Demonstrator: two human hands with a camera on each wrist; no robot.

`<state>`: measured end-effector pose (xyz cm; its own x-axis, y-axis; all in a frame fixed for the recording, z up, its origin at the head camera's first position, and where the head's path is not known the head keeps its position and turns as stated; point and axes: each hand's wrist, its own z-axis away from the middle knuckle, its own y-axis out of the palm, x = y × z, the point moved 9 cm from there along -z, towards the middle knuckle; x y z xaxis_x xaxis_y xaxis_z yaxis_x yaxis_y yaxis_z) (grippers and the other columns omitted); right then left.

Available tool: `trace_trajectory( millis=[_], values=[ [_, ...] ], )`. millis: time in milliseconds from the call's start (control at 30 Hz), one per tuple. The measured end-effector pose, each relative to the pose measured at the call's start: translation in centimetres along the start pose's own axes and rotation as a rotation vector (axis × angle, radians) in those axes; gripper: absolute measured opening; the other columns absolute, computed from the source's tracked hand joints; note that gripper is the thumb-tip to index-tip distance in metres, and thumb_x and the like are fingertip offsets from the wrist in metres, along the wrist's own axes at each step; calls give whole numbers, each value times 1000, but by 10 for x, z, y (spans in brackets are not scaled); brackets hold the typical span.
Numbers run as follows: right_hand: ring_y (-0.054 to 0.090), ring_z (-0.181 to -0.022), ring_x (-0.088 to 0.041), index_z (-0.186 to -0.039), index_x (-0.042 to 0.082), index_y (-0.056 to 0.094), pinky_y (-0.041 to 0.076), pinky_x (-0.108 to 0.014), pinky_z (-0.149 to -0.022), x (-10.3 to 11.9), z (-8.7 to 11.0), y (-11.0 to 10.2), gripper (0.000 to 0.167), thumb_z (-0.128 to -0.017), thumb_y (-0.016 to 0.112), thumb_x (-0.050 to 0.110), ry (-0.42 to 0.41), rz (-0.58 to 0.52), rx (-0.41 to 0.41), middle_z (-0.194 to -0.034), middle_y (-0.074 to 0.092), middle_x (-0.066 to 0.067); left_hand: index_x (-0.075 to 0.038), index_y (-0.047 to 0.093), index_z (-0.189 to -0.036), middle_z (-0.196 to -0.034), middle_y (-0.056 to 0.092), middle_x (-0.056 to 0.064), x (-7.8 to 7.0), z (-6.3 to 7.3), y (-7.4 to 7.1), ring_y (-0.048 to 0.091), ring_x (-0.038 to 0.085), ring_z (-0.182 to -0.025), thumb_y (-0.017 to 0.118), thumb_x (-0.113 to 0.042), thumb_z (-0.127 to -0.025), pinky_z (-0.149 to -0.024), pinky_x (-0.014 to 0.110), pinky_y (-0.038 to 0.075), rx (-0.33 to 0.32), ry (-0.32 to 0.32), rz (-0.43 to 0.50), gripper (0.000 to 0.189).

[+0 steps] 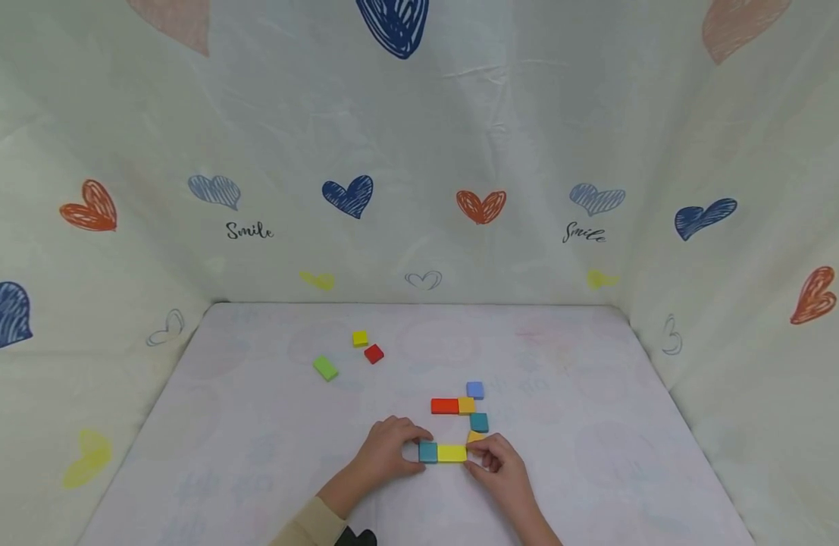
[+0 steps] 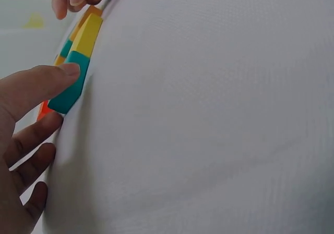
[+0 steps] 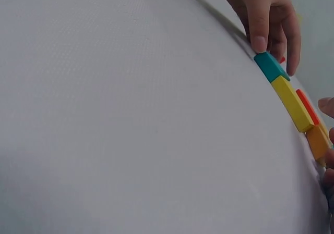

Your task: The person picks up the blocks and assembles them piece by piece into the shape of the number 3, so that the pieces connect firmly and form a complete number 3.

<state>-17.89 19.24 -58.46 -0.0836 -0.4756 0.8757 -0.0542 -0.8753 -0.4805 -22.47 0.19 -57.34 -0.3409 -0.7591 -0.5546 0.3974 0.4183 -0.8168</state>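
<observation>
My left hand [image 1: 395, 447] holds a teal block [image 1: 428, 453] between thumb and index finger; its other fingers spread beside the block in the left wrist view. End to end with the teal block lies a longer yellow block [image 1: 452, 453]. At that block's right end is my right hand [image 1: 504, 470], thumb and index finger apart, the other fingers loosely curled. An orange block [image 3: 317, 143] adjoins the yellow one there, partly covered by the right fingers in the head view. Behind it stand another teal block [image 1: 479, 422], a second orange block [image 1: 466, 406], a red block [image 1: 444, 406] and a blue block [image 1: 475, 390].
Farther back on the left of the white table [image 1: 255, 425] lie a small yellow block [image 1: 361, 339], a small red block [image 1: 374, 354] and a light green block [image 1: 326, 368]. A white curtain [image 1: 419, 136] printed with hearts surrounds the table's back and sides.
</observation>
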Motion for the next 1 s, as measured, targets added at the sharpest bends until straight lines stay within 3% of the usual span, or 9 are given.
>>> trace_trajectory(
  millis=[167,467,733,1000],
  values=[
    [50,-75,-15,-99,14,74,45,-21,-64,11,-9,-5,26,-76,82,4,-29,-26,0,-85,56,2,-26,70,-113,-91,55,-18,3,0,-11,49,6,-88,86,-29,-74,-83,34,46,19,13,22,42],
    [51,-75,-16,-100,12,72,45,-22,-64,45,-43,-6,24,-78,81,8,-107,9,55,-87,57,2,-21,68,-116,-97,59,-10,23,-5,-50,54,12,-93,84,-25,-77,-84,33,49,-62,29,13,42],
    [51,-79,-18,-106,10,72,47,-25,-67,76,-75,19,23,-84,77,12,-200,52,190,-93,60,-4,-16,67,-117,-102,62,-2,51,-6,-84,57,19,-96,83,-18,-78,-83,36,51,-161,-25,50,41],
    [53,-84,-16,-108,7,71,49,-26,-72,101,-108,50,24,-86,75,13,-308,70,267,-102,63,-9,-14,67,-116,-103,62,0,83,-8,-111,57,20,-96,83,-14,-78,-82,36,50,-232,-107,115,41]
  ],
)
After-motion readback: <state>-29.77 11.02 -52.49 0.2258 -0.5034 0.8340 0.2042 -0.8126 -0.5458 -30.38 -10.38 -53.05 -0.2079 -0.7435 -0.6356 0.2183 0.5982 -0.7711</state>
